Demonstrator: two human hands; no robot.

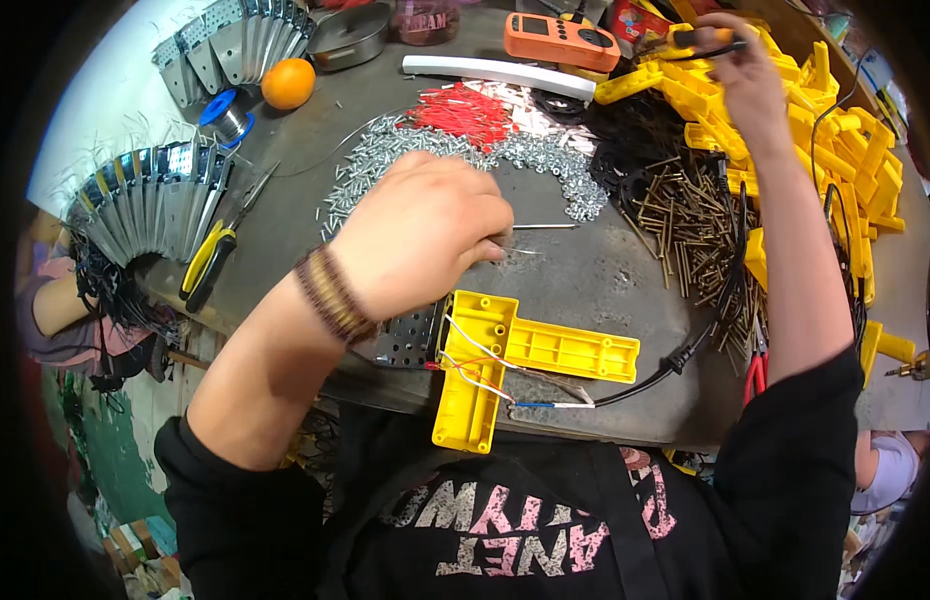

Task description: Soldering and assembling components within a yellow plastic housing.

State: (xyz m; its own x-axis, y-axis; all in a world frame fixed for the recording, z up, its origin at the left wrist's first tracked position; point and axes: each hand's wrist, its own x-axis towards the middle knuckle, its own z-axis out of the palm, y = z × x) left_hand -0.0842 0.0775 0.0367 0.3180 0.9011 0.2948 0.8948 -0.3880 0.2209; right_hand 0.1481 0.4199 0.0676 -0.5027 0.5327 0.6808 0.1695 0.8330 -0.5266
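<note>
My left hand (pixel 425 222) is over the middle of the bench, thumb and fingertips pinched on a thin silvery wire (pixel 523 251). Just beyond its fingers lies a slim metal rod (pixel 547 226). Up at the far right, my right hand (pixel 750 85) is closed round a tool with an orange and black handle (pixel 697 38), above the yellow pieces; its tip is unclear. Near the bench's front edge sits an open yellow plastic housing half (pixel 470 375) with white and red wires across it. A perforated metal plate (pixel 403 343) adjoins it, partly behind my left wrist.
Silvery screws (pixel 370 165), red parts (pixel 460 115) and nuts (pixel 575 175) form heaps beyond my left hand. Long brass-coloured screws (pixel 690 220) and yellow housings (pixel 835 150) crowd the right. Pliers (pixel 213 258), a solder spool (pixel 228 118) and an orange (pixel 289 84) lie left. An orange meter (pixel 560 42) is at the back.
</note>
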